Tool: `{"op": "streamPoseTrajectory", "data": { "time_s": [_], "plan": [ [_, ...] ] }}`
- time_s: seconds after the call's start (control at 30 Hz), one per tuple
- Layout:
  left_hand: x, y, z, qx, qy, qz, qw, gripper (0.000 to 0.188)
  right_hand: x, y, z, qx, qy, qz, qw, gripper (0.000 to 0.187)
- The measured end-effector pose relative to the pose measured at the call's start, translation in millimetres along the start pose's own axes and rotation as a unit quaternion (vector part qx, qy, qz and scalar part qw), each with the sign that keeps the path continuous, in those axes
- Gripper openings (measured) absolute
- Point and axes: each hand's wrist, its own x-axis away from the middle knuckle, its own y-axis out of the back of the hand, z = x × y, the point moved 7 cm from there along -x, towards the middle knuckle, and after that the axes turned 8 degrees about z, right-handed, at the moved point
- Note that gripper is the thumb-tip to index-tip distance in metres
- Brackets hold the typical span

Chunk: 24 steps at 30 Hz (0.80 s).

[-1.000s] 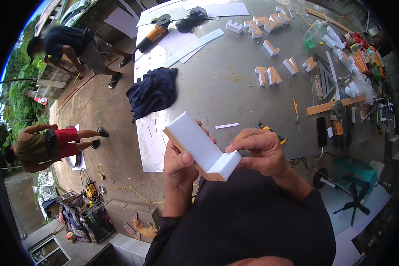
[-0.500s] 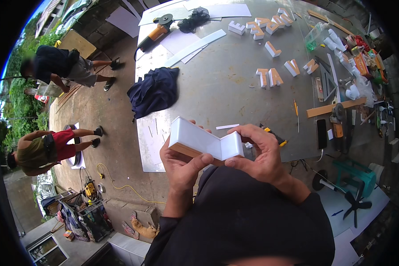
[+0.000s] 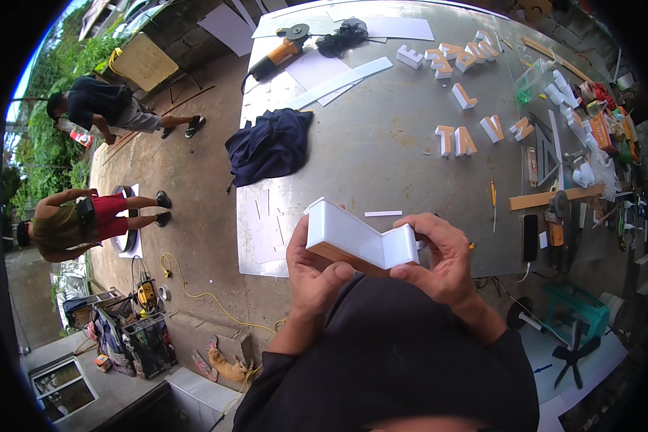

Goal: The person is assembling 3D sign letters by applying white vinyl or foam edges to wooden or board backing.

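Between both hands I hold an L-shaped block letter [image 3: 351, 237], with glossy white sides and an orange-brown face turned downward. My left hand [image 3: 314, 270] is closed round its longer arm, thumb along the lower edge. The short arm sits in my right hand [image 3: 441, 259], fingers over its top and thumb underneath. Beyond it, a thin white strip [image 3: 383, 213] lies on the metal table [image 3: 381, 158]. Several similar block letters [image 3: 465, 141] with white sides and orange faces stand or lie further back on the table.
A dark blue cloth [image 3: 270, 147] and an angle grinder [image 3: 277, 54] lie on the left half of the table. To the right are a pencil [image 3: 493, 198], a wooden strip [image 3: 554, 196], a phone [image 3: 529, 237] and another grinder [image 3: 558, 207]. Two people [image 3: 68, 223] stand off to the left.
The view has shifted, so the table and things on it sit further right. The block letter stays in both hands, with nearly the same grip.
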Motion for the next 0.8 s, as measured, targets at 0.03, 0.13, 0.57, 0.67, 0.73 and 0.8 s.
{"op": "streamPoseTrajectory", "data": {
  "time_s": [0.03,0.13,0.57,0.67,0.73,0.8],
  "plan": [
    [0,0,-3,-0.008,-0.015,0.011,1.000,0.087,1,0,-1,-0.013,-0.012,0.009,1.000,0.053],
    [-5,-6,-17,-0.038,-0.056,0.027,0.997,0.083,6,1,-5,-0.029,-0.014,0.007,0.999,0.054],
    [-10,-8,-31,0.002,-0.090,0.107,0.990,0.082,16,-12,-17,-0.215,-0.096,0.047,0.971,0.060],
    [-25,-5,-31,0.058,-0.044,0.181,0.981,0.082,17,-14,-23,-0.316,-0.128,0.080,0.937,0.061],
    [-27,-5,-17,0.055,0.049,0.268,0.961,0.072,17,-16,-32,-0.351,-0.140,0.089,0.922,0.062],
    [-30,-6,-8,0.090,0.048,0.263,0.959,0.063,18,-19,-37,-0.384,-0.152,0.096,0.906,0.064]
  ]
}}
